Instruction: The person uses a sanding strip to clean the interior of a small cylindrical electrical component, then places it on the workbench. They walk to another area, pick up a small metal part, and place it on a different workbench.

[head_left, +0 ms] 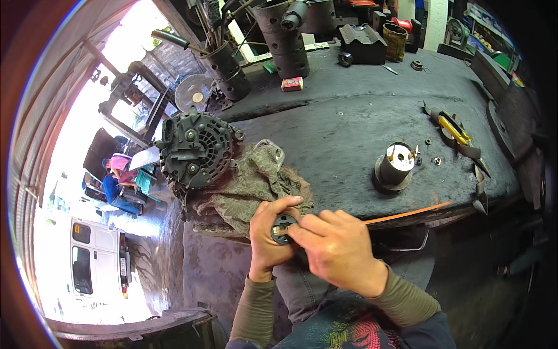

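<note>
Low in the head view, my left hand (264, 238) grips a small round dark part (282, 238) with a pale brass-coloured piece in its middle. My right hand (337, 250) has its fingers closed, thumb and index at that part; whether they pinch anything smaller is hidden. Just beyond my hands a grimy rag (250, 192) lies at the bench edge, with a dark alternator (195, 151) on its left part. Right of them stands a dark metal cylinder (395, 174) with a white top, and a thin orange strip (407, 213) lies along the edge.
The dark workbench (349, 134) holds yellow-handled pliers (453, 128), small nuts, a matchbox (292, 84), metal tins (232, 81) with tools and a dark ridged block (363, 46). Down on the left, two people (119, 192) are beside equipment, near a white van (93, 256).
</note>
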Available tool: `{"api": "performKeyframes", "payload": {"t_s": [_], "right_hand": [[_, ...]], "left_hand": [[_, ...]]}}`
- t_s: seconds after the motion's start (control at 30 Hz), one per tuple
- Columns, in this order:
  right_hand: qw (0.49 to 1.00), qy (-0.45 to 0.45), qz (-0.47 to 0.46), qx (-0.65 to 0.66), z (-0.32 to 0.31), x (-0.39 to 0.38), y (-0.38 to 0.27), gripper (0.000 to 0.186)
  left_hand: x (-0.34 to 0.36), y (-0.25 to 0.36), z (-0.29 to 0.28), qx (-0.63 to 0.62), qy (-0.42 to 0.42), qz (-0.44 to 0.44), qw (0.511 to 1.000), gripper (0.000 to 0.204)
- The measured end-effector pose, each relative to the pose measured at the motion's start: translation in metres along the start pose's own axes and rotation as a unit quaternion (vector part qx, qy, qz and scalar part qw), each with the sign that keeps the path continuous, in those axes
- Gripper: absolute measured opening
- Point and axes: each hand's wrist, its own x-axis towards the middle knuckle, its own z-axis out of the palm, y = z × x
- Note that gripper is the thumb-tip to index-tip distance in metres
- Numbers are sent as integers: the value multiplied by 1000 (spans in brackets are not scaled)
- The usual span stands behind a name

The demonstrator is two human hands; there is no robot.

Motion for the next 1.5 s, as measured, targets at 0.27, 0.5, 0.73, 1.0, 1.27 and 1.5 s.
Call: {"api": "performKeyframes", "payload": {"t_s": [0.27, 0.5, 0.73, 1.0, 1.27, 1.5], "right_hand": [[996, 35, 77, 31, 3, -7, -2, 25], [998, 35, 48, 20, 10, -1, -8, 29], [1000, -10, 19, 17, -1, 1, 1, 31], [1000, -24, -4, -12, -4, 5, 3, 27], [999, -35, 2, 3, -6, 8, 0, 26], [971, -15, 164, 175, -45, -14, 1, 45]], "left_hand": [[-2, -5, 0, -18, -3, -4, 1000, 66], [-3, -5, 3, -57, 12, -35, 998, 62], [-3, -5, 0, -75, 1, -28, 997, 68], [0, -4, -3, 11, -11, 29, 999, 71], [0, -1, 0, -48, 7, 0, 999, 69], [0, 0, -3, 14, -19, 13, 1000, 64]]}}
